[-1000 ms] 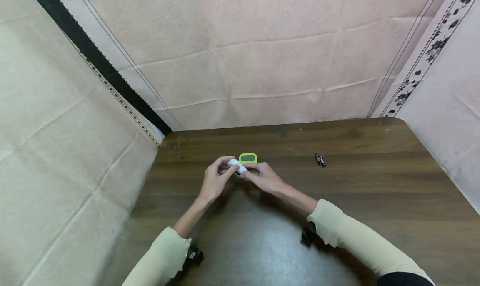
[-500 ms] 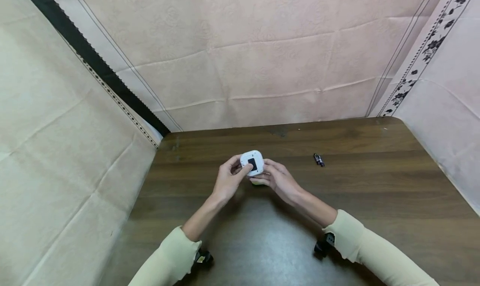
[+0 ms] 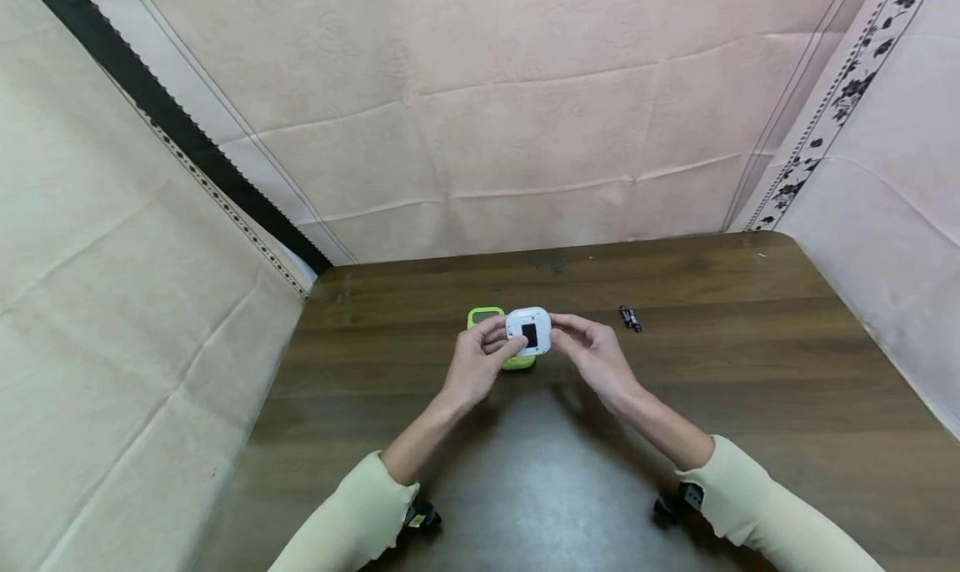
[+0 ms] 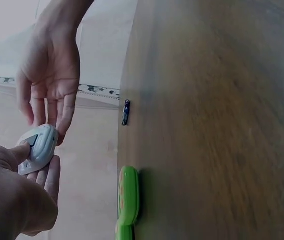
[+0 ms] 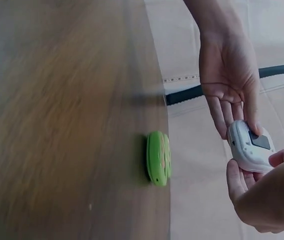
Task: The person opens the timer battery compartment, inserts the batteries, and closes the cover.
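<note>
My left hand (image 3: 482,362) grasps a white, rounded-square plastic device (image 3: 529,320), its thumb at the dark rectangular patch (image 3: 531,333). My right hand (image 3: 600,357) holds the opposite edge between thumb and fingers. The device is raised above the table (image 3: 337,405), its patched face towards me; a second ago it was nearly edge-on, and half a second ago it was tilted and farther left. My right fingers, lower then, are now at its side. Behind it, a lime-green, rounded plastic gadget (image 3: 486,315) lies on the brown wooden table, its grey screen partly showing again. Farther right, two small dark cylindrical batteries (image 3: 630,318) lie side by side, unmoved.
</note>
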The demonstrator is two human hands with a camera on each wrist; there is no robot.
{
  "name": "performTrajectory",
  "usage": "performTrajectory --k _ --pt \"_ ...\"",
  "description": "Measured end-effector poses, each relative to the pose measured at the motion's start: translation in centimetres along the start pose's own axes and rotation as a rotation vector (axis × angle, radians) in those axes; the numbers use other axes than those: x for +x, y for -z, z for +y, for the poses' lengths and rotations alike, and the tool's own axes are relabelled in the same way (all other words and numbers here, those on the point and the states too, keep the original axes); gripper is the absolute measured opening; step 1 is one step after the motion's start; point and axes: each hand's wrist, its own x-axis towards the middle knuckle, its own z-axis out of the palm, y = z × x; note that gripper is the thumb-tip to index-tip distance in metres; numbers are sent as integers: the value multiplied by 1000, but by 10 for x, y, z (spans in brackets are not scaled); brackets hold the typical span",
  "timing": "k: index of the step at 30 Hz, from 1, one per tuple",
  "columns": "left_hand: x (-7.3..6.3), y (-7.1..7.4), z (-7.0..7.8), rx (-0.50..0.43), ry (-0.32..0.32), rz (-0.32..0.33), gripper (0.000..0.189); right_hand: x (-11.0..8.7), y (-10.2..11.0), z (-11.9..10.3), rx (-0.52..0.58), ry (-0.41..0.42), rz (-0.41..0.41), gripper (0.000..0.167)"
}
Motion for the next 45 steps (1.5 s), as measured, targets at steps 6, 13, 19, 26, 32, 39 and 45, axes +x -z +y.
performTrajectory --k 6,13,19,26,32,39,45 --pt "-2 -10 -2 11 -5 -6 35 -2 3 2 -137 64 69 36" --pt "-5 -21 -5 78 -76 42 32 -3 6 7 -243 149 111 30" --pt "-10 -32 -7 150 -132 86 32 -4 5 14 -253 139 153 25" --pt "-12 -34 -5 180 -166 104 34 -2 12 16 -121 56 135 25" --pt "-11 -28 -12 147 -95 102 35 2 26 21 -38 -68 163 32" --pt "-12 -21 -20 131 -22 99 34 11 48 34 -135 -100 124 41" --pt "-13 -17 -18 142 -5 63 35 18 61 48 -571 80 -4 30"
